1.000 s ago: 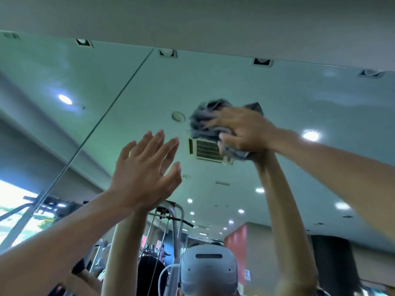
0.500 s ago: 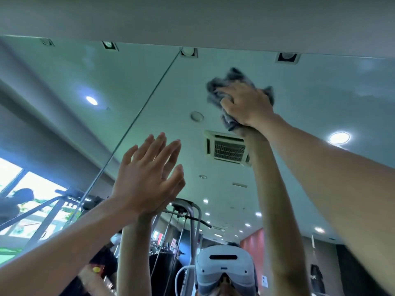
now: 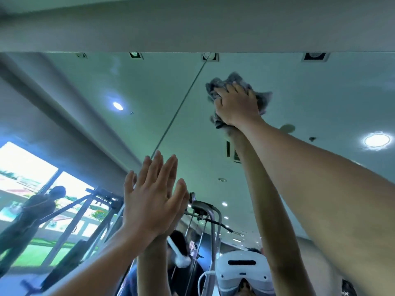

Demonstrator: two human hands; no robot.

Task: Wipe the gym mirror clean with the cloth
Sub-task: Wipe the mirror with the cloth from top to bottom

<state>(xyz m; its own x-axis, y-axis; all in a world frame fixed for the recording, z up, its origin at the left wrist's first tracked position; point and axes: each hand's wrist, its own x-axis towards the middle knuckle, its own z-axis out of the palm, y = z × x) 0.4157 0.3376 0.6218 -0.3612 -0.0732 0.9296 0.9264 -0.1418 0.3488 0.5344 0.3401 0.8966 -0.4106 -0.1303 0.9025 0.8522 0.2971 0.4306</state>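
1. Mirror (image 3: 299,86): fills the view below a pale wall band (image 3: 192,28). The seam (image 3: 181,105) between its panels runs diagonally down from the top edge.
2. Cloth (image 3: 264,99): grey and bunched, pressed on the glass just right of the seam's upper part, near the mirror's top edge.
3. Right hand (image 3: 236,105): on top of the cloth, arm stretched up. Fingers (image 3: 232,87) are curled into the fabric, gripping it against the glass.
4. Left hand (image 3: 149,201): flat against the glass at the seam's lower end. Fingers (image 3: 159,167) are straight and close together, holding nothing.
5. Reflections:
   - Both forearms meet their mirrored copies at the hands.
   - White headset (image 3: 241,272): low, right of the seam.
   - Grey gym machine frame (image 3: 205,212): just right of the seam's lower end.
   - Bright window (image 3: 25,167): far left of the seam.
   - Round ceiling light (image 3: 377,140): far right of the seam.
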